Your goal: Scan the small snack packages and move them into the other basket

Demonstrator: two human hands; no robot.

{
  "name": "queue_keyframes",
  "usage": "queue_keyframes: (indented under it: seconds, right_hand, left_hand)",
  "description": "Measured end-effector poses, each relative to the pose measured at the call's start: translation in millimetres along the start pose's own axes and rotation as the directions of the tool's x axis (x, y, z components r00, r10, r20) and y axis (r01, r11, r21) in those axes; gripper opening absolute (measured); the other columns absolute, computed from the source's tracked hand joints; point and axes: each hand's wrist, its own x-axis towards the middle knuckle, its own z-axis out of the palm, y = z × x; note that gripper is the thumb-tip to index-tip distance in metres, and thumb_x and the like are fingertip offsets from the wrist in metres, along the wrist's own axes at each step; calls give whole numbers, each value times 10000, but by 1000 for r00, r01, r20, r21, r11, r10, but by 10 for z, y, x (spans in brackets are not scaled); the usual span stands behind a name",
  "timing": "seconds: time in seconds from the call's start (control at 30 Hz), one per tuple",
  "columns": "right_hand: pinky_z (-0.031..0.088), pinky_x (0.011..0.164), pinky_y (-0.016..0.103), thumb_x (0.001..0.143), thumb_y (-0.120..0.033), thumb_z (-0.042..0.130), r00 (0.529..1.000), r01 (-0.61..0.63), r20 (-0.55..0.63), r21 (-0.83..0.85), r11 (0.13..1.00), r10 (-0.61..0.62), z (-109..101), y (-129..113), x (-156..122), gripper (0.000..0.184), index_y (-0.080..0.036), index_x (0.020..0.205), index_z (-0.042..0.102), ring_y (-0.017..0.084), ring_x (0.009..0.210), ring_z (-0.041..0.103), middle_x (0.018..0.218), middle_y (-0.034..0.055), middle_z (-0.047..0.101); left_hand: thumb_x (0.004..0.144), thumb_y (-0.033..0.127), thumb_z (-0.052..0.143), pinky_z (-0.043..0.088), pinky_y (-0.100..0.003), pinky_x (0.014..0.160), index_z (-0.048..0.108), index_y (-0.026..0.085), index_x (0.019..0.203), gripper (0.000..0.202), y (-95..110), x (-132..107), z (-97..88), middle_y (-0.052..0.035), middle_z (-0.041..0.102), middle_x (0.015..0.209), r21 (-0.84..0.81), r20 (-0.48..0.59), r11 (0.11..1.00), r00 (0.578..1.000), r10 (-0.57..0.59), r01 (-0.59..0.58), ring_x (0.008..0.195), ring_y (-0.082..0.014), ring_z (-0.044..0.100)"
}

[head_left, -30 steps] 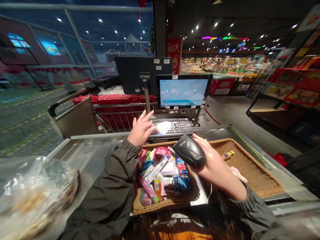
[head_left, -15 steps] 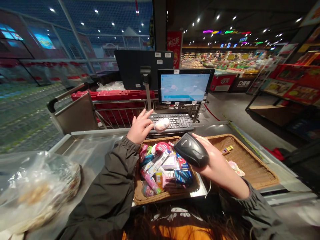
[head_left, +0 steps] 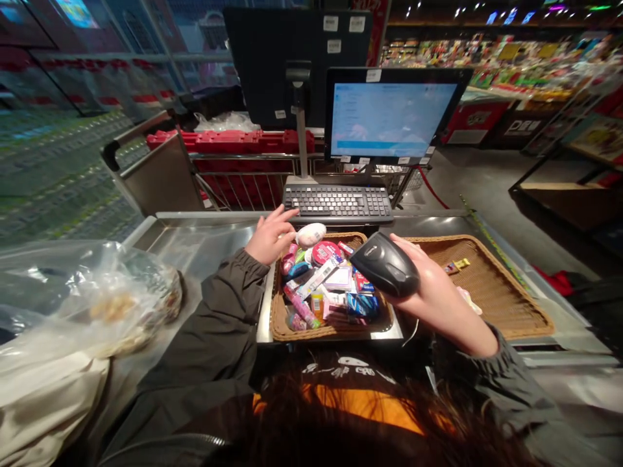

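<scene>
My left hand point(head_left: 269, 235) holds a small white packet point(head_left: 310, 234) between its fingertips, just above the back of a wicker basket point(head_left: 277, 318) full of several small colourful packets. My right hand point(head_left: 424, 290) grips a black handheld barcode scanner point(head_left: 385, 264), raised over the right edge of that basket with its head turned left. Just beyond my left hand lies a black keyboard point(head_left: 338, 201), under a lit till screen point(head_left: 392, 119).
A second, wider wicker tray point(head_left: 496, 292) with a few small items lies to the right on the steel counter point(head_left: 195, 240). A clear plastic bag of food point(head_left: 97, 298) rests at the left. Red baskets point(head_left: 228, 141) and a metal trolley stand behind the counter.
My left hand has drawn the white packet back from over the keyboard to above the basket. The scanner hand stays raised. My view has tilted downward.
</scene>
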Motion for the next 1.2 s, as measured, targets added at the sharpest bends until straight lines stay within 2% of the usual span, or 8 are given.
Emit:
queue_keyframes:
  seconds: [0.13,0.33,0.57,0.67,0.8,0.93,1.07,1.2]
  right_hand:
    - [416,1068,671,766,-342,722,1000,-14,19,-4,1000,14,27,26,-35,547,-241,1286,583,418,1323,511,1294,134,648]
    - [448,1078,585,769,-313,709,998,29,55,-29,999,-28,68,30,-23,544,-216,1289,584,385,1285,550,1283,137,651]
    - [465,1045,606,773,-324,699,998,28,57,-25,999,-27,98,64,-48,503,-193,1246,594,412,1292,539,1233,145,669]
    - [480,1042,587,772,-331,705,998,32,48,-19,999,-31,102,71,-42,499,-198,1240,593,398,1275,558,1218,138,676]
    - [470,1063,578,776,-329,709,999,14,46,-4,1000,-14,76,90,-22,521,-213,1267,578,378,1274,563,1236,130,672]
    - [458,1057,613,781,-361,704,997,-77,28,-3,997,77,-28,176,-54,541,-229,1289,571,387,1269,567,1290,132,652]
    - [479,1033,605,770,-387,713,970,-236,-74,-30,971,233,-266,328,-187,548,-209,1274,589,388,1238,592,1299,141,647]
    - [515,986,591,760,-409,721,909,-372,-236,-80,925,345,-606,495,-402,465,-177,1156,652,392,1145,643,1171,159,689]
  left_hand:
    - [921,343,442,164,-737,1113,644,207,799,272,-179,-213,168,-27,475,1524,-13,137,999,990,-27,29,1506,-319,223]
    - [938,371,461,141,-749,1102,702,258,948,267,-408,-461,392,-25,492,1512,-19,312,1000,950,-13,20,1491,-335,250]
    - [892,323,590,99,-722,1117,748,277,871,166,-560,-633,527,0,491,1513,42,579,998,815,16,-49,1489,-341,233]
    - [801,262,695,75,-695,1138,760,300,833,82,-568,-699,553,10,520,1489,95,598,990,801,28,-105,1480,-334,258]
    - [724,131,717,104,-700,1136,755,278,828,184,-462,-671,495,-16,506,1501,269,515,957,856,-46,-110,1474,-347,275]
    - [835,189,625,149,-705,1132,737,267,959,184,-254,-491,389,-61,455,1537,284,388,945,921,41,-162,1476,-344,280]
    - [880,302,600,167,-687,1148,714,265,1070,224,29,-222,383,-72,443,1543,193,383,934,900,210,-301,1477,-346,277]
    - [907,363,580,166,-668,1161,696,273,1123,261,415,155,497,-65,417,1561,105,364,884,845,391,-455,1485,-334,266]
